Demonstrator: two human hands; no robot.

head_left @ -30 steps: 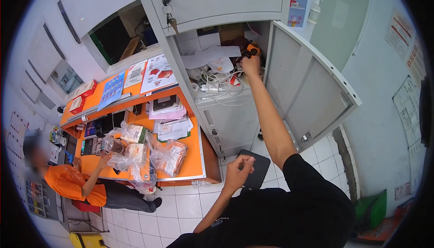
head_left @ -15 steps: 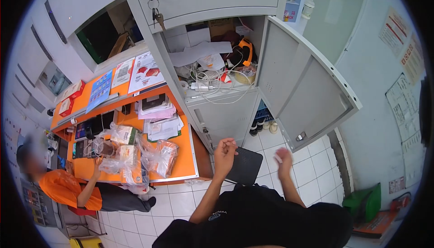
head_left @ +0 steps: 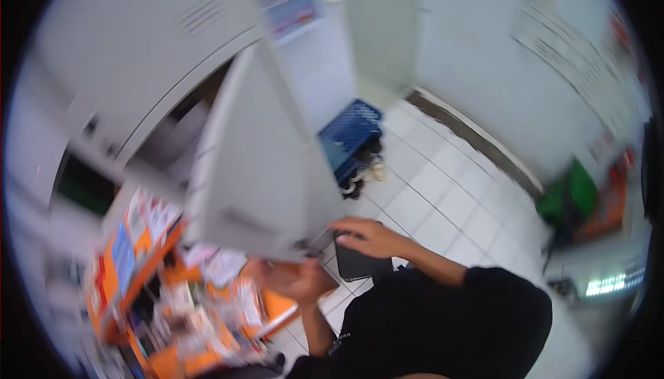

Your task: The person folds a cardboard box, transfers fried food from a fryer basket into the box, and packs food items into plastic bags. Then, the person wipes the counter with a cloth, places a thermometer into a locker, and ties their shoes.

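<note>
The grey locker door (head_left: pixel 266 164) stands partly open, angled across the view, and the locker's inside (head_left: pixel 173 144) shows only as a blurred strip behind it. My right hand (head_left: pixel 370 238) is just right of the door's lower corner, fingers stretched and holding nothing visible; whether it touches the door is unclear. Below the door's bottom edge is my left hand (head_left: pixel 294 281), smeared by motion, with its thumb apart from the extended fingers and nothing visible in it. A black flat panel with rounded corners (head_left: pixel 361 263) lies under my right hand.
An orange desk (head_left: pixel 280 304) with papers and plastic-wrapped packs is at lower left. A blue crate (head_left: pixel 351 133) stands beyond the door, shoes (head_left: pixel 363 175) beside it. A green bag (head_left: pixel 570 196) sits by the right wall. White tiles (head_left: pixel 429 199) cover the floor.
The view has turned right. The locker door has swung inward from wide open, covering much of the compartment. My right hand has come to its edge; my left hand has dropped below it.
</note>
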